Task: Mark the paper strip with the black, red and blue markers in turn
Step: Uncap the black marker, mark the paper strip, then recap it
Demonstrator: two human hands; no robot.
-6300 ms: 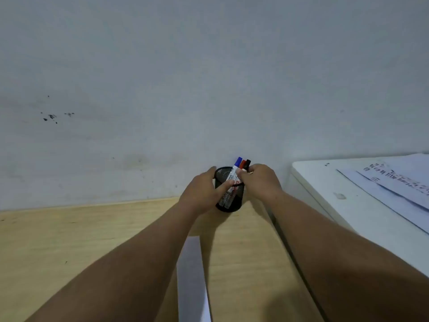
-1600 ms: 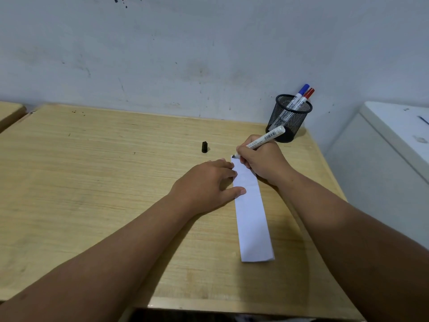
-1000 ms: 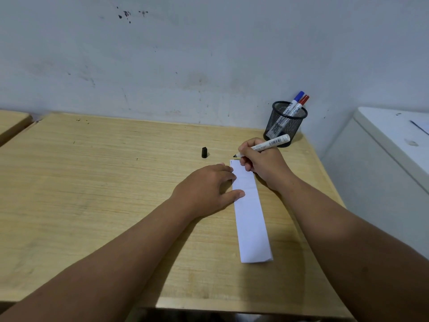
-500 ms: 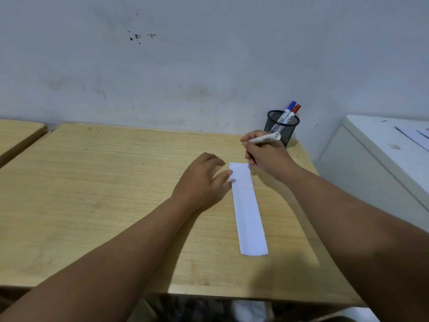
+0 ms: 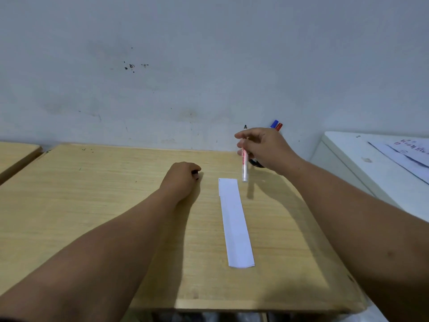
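Note:
A white paper strip (image 5: 234,219) lies lengthwise on the wooden desk (image 5: 92,205), with a tiny dark mark at its far left corner. My right hand (image 5: 264,147) hovers above the strip's far end. It holds the uncapped black marker (image 5: 244,166) almost upright, tip pointing up. My left hand (image 5: 181,180) rests on the desk left of the strip, fingers curled around the small black cap (image 5: 195,175). The blue marker (image 5: 274,123) and red marker (image 5: 280,126) stick up behind my right hand. Their mesh holder (image 5: 255,162) is mostly hidden.
A white cabinet (image 5: 348,154) with printed papers (image 5: 408,154) stands to the right of the desk. Another wooden desk (image 5: 14,154) adjoins on the left. A grey wall (image 5: 209,66) runs right behind the desk.
My left hand left the strip and moved left onto the black cap. My right hand rose from the strip's far end and turned the marker tip upward.

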